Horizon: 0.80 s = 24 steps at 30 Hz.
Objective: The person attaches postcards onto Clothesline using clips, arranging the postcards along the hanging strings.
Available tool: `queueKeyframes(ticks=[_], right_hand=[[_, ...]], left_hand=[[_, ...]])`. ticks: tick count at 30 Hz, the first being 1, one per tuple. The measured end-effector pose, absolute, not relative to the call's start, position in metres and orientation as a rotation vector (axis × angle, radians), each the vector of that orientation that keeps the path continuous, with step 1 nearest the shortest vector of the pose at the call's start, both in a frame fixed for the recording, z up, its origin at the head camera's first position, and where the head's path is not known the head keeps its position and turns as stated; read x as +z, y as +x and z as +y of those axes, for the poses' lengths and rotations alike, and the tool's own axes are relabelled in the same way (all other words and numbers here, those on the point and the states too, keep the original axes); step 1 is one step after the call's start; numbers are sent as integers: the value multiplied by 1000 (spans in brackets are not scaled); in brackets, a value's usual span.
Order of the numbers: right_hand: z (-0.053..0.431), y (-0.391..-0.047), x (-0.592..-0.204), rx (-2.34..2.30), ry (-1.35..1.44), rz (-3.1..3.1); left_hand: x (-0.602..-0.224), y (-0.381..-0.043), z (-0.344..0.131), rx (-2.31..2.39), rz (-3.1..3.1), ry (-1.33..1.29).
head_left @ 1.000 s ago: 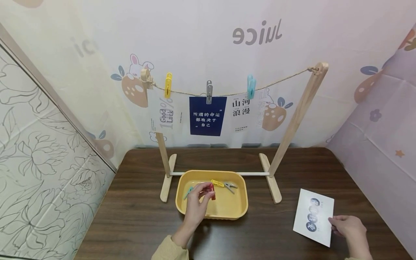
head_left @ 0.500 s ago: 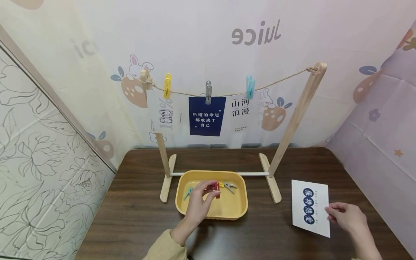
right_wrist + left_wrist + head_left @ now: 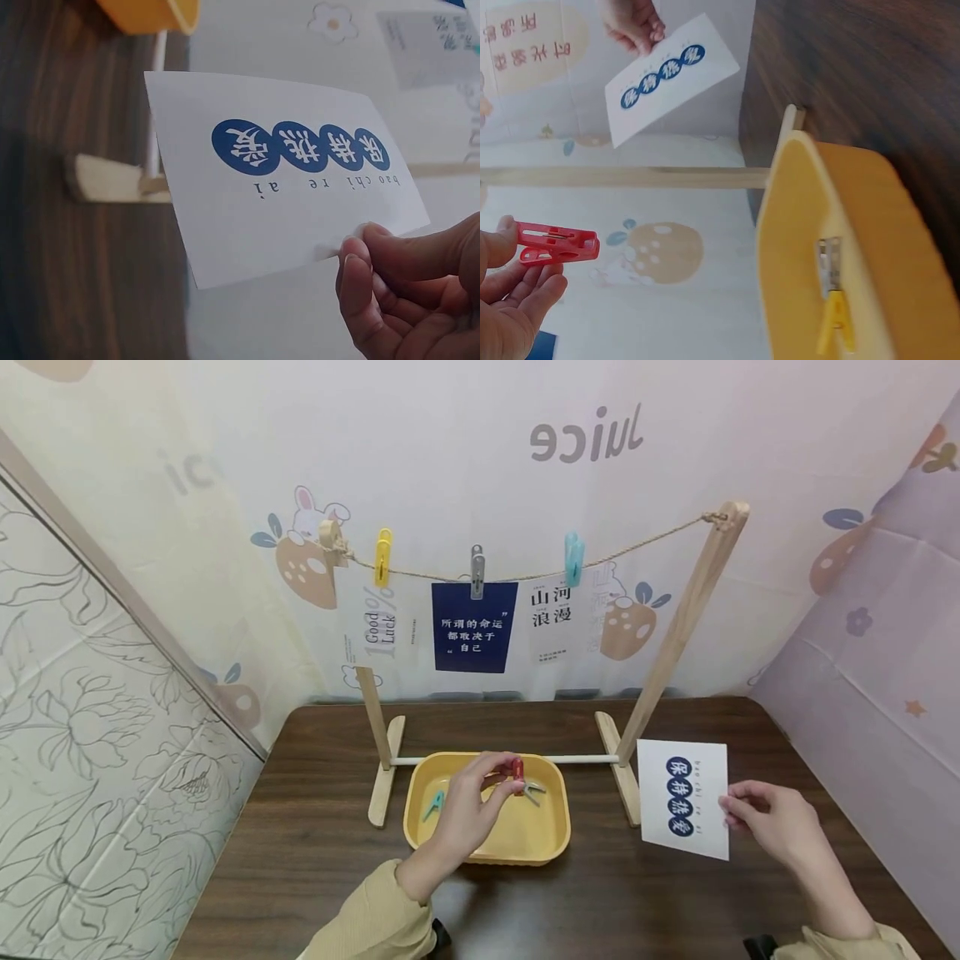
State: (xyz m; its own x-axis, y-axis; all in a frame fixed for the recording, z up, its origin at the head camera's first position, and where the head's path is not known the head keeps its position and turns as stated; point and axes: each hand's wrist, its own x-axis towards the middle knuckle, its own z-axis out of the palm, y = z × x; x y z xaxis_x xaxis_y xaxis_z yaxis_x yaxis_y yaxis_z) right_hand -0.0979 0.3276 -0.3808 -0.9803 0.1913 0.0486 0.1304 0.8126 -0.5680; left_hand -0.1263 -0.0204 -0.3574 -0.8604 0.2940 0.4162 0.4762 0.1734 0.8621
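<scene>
Pegs (image 3: 525, 789) (three) lie in yellow tray (image 3: 555, 839); fingers pinch red peg (image 3: 517, 770), card (image 3: 684, 798).

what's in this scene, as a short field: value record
left hand: left hand pinches a red peg above the yellow tray
right hand: right hand holds a white card by its edge
in tray: teal, yellow and grey pegs
line: string on a wooden rack, three cards pegged up
surface: dark wooden table
</scene>
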Motion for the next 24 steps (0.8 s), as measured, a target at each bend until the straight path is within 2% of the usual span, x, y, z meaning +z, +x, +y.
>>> queueKeyframes(ticks=[9, 24], right_hand=[[310, -108, -348, 919, -122, -2839], [297, -130, -301, 861, 71, -2715]], left_hand=[[-356, -147, -7, -1689, -2238, -921], [-298, -163, 18, -1587, -2023, -1169]])
